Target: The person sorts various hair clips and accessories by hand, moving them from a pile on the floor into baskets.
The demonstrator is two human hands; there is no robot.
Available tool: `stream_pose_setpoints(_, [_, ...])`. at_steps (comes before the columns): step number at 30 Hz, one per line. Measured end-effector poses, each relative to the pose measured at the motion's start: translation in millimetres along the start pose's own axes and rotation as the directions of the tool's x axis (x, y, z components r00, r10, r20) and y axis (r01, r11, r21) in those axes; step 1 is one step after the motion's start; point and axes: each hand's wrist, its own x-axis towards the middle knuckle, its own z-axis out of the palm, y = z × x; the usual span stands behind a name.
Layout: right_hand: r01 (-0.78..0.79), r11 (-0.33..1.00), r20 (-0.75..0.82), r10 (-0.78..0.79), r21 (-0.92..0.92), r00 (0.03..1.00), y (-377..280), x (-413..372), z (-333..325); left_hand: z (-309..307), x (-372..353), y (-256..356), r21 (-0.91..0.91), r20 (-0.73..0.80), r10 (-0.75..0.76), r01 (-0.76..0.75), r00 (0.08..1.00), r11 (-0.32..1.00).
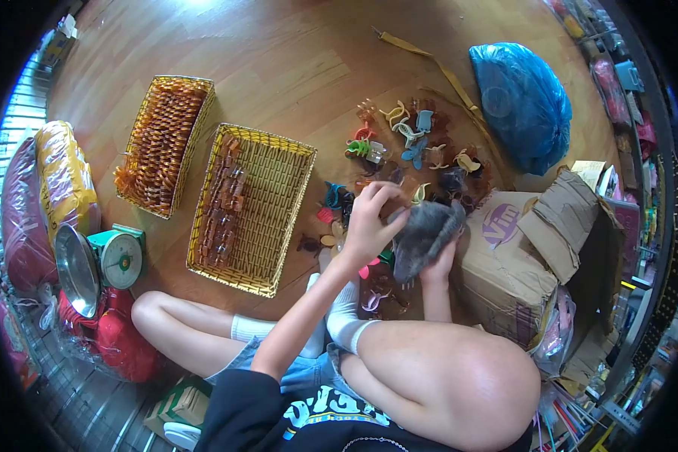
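Observation:
A dark grey, soft cloth-like piece [423, 239] is held up over the pile of hair claw clips; its exact kind is blurred. My right hand [440, 262] supports it from below and from its right side, fingers partly hidden behind it. At its upper left edge, my left hand [375, 222] has thumb and forefinger pinched together against the piece. Loose claw clips [414, 153] in many colours lie on the floor beyond and beneath both hands, including a green clip [357, 148] and a lilac clip [372, 300].
A gold-rimmed basket [282, 203] holds a row of brown clips; another basket [209, 113] is packed with them. Left stands a green scale [120, 256] with a metal pan. A blue plastic bag [521, 109], an open cardboard box [501, 275] and a yellow strap [448, 71] lie right.

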Motion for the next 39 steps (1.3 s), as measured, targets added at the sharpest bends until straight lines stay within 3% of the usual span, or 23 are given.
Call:
stream_pose_setpoints(2, [-0.077,0.991,0.005,0.076,0.107,0.997,13,16,6,-16,-17,15,0.088,-0.032,0.006,-0.004,0.999,0.996])
stream_pose_setpoints(4, [-0.050,0.995,0.009,0.049,0.089,0.999,34,6,59,-30,-31,22,0.178,-0.067,0.022,-0.010,0.998,0.984])
stream_pose_setpoints(5, [-0.120,0.992,0.028,0.118,0.047,0.993,41,3,72,-37,-37,23,0.249,-0.091,0.010,0.013,0.996,0.968])
stream_pose_setpoints(6, [-0.189,0.982,0.045,0.189,0.003,0.981,51,2,81,-43,-42,23,0.319,-0.118,0.000,0.037,0.993,0.947])
stream_pose_setpoints(8, [-0.179,0.983,0.089,0.182,-0.047,0.979,76,2,65,-53,-52,26,0.359,-0.177,-0.008,0.072,0.984,0.931])
stream_pose_setpoints(10, [-0.178,0.927,0.071,0.212,-0.330,0.975,97,4,68,-66,-59,32,0.515,-0.144,0.045,0.036,0.989,0.857])
stream_pose_setpoints(11, [-0.244,0.939,0.204,0.296,-0.243,0.933,94,3,69,-74,-62,34,0.567,-0.106,0.035,0.031,0.994,0.823])
stream_pose_setpoints(12, [-0.252,0.936,0.214,0.306,-0.247,0.928,92,4,70,-85,-66,37,0.571,-0.119,0.040,0.036,0.992,0.820])
stream_pose_setpoints(14, [-0.418,0.822,0.263,0.533,-0.387,0.804,87,5,87,-105,-76,45,0.654,0.033,0.068,-0.073,0.997,0.753])
stream_pose_setpoints(16, [-0.438,0.759,0.206,0.584,-0.482,0.785,93,7,92,-116,-96,44,0.653,0.050,0.021,-0.048,0.999,0.756])
stream_pose_setpoints(18, [-0.362,0.742,0.283,0.586,-0.565,0.759,102,7,97,-125,-111,48,0.475,-0.123,0.137,-0.063,0.983,0.878])
stream_pose_setpoints(20, [-0.366,0.715,0.255,0.600,-0.595,0.758,112,1,98,-133,-121,37,0.212,-0.401,0.115,-0.030,0.909,0.977])
stream_pose_setpoints(22, [-0.437,0.711,0.242,0.637,-0.550,0.732,121,-6,95,-140,-124,33,0.104,-0.362,-0.050,0.093,0.931,0.990])
stream_pose_setpoints(24, [-0.446,0.706,0.254,0.650,-0.551,0.716,128,-11,92,-141,-124,34,0.222,-0.167,-0.089,0.125,0.982,0.967])
stream_pose_setpoints(28, [-0.448,0.752,0.264,0.613,-0.483,0.745,133,-13,83,-123,-124,40,0.121,-0.244,-0.218,0.253,0.945,0.960])
stream_pose_setpoints(31, [-0.441,0.750,0.232,0.602,-0.493,0.764,124,-18,104,-123,-122,38,0.176,-0.227,-0.092,0.134,0.970,0.975])
stream_pose_setpoints(34, [-0.497,0.697,0.240,0.676,-0.517,0.697,115,-23,121,-122,-127,25,0.123,-0.290,-0.060,0.100,0.955,0.987])
stream_pose_setpoints(37, [-0.364,0.532,0.134,0.684,-0.764,0.718,127,-22,113,-130,-129,20,0.151,-0.240,-0.059,0.097,0.969,0.984])
stream_pose_setpoints(39, [-0.311,0.517,0.127,0.648,-0.798,0.751,130,-24,101,-134,-130,16,0.100,-0.194,-0.092,0.113,0.977,0.989])
